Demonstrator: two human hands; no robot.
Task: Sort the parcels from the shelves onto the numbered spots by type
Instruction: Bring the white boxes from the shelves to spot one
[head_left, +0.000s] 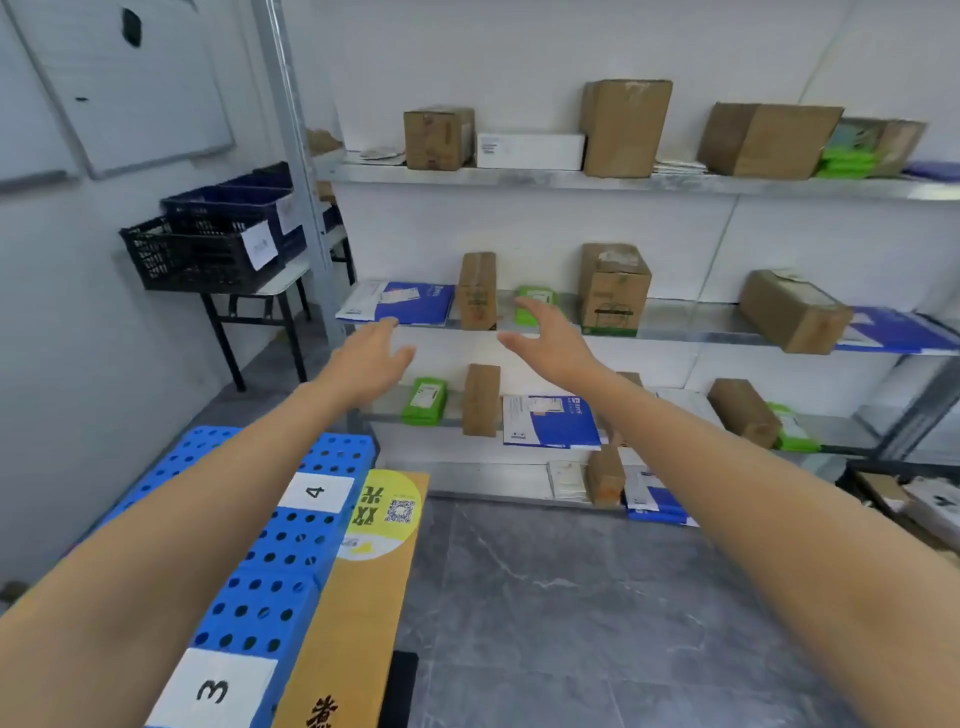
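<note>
Both my arms stretch toward the middle shelf (675, 325). My left hand (366, 358) is open and empty, its fingertips just below a blue and white envelope (402, 301) at the shelf's left end. My right hand (545, 338) is open and empty too, in front of a small green parcel (535, 301). Between the two hands stands a narrow brown carton (477, 291). Below my left arm lies a blue perforated platform (291, 551) with white labels 4 (315, 491) and 3 (213, 691).
Brown cartons, green parcels and blue envelopes fill the top shelf (571, 179), lower shelf (395, 413) and bottom shelf. Dark crates (202, 249) sit on a small table at left. A flattened yellow-printed cardboard (363, 571) lies beside the platform on grey floor tiles.
</note>
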